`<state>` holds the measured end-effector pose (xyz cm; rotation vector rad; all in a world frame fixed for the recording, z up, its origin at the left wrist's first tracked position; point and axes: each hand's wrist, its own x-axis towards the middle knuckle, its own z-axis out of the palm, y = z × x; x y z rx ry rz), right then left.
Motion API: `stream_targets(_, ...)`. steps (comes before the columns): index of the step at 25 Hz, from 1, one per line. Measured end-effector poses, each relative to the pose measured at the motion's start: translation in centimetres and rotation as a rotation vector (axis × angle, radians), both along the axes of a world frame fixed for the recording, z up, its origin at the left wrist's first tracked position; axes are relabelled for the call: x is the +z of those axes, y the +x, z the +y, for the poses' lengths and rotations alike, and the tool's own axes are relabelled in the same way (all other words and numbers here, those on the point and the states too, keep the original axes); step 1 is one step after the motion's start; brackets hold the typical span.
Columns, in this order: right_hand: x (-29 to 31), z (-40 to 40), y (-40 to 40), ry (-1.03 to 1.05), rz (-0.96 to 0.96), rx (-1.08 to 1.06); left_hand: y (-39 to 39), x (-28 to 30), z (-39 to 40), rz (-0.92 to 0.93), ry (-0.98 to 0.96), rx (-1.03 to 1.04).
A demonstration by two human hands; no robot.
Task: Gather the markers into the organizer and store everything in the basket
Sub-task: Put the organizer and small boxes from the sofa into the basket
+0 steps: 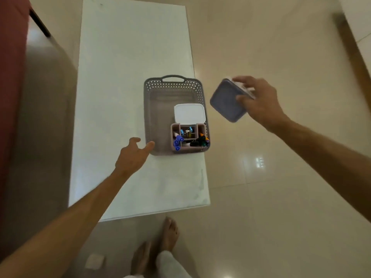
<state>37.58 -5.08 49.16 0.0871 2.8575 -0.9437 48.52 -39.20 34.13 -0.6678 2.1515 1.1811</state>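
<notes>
1 white table [128,77] on glossy beige tile floor [281,177]; right hand [259,101] fingers grasp blue-lidded box [225,101], possibly container; left hand [133,155] fingers released.

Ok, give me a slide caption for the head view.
Right hand carries a blue-lidded box toward the basket holding the organizer.

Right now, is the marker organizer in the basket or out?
In. The organizer stands inside the grey basket, at its near right corner beside a white-lidded box.

One basket [152,109], one organizer [175,127], two lidded boxes [189,113].
</notes>
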Motion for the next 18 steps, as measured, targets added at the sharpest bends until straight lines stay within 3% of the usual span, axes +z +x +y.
stream_targets(2, -1.6, -3.0, -6.2, 0.183, 0.049, 0.221, -1.6, -1.9, 0.7, 0.000, -0.047, 0.009)
stream_targets(4, -3.2, -6.2, -10.7, 0.234, 0.048, 0.360, -1.9, -3.5, 1.1, 0.057, -0.026, 0.061)
stream_targets(7, -6.3, -10.1, -15.2, 0.273, 0.049, 0.515, -2.0, -5.3, 0.4, 0.124, -0.179, 0.182)
stream_targets(12, -12.6, -14.3, -20.1, 0.353, -0.049, 0.760, -2.2, -7.0, 0.5, 0.084, -0.005, 0.191)
stream_targets(15, -15.6, -14.9, -21.0, 0.568, -0.109, 0.992, -1.8, -6.9, 1.3, 0.145, -0.062, 0.195)
stream_targets(18, -17.3, -14.4, -22.0, 0.866, 0.089, 1.220, -1.6, -6.7, 2.3, 0.150, -0.118, 0.271)
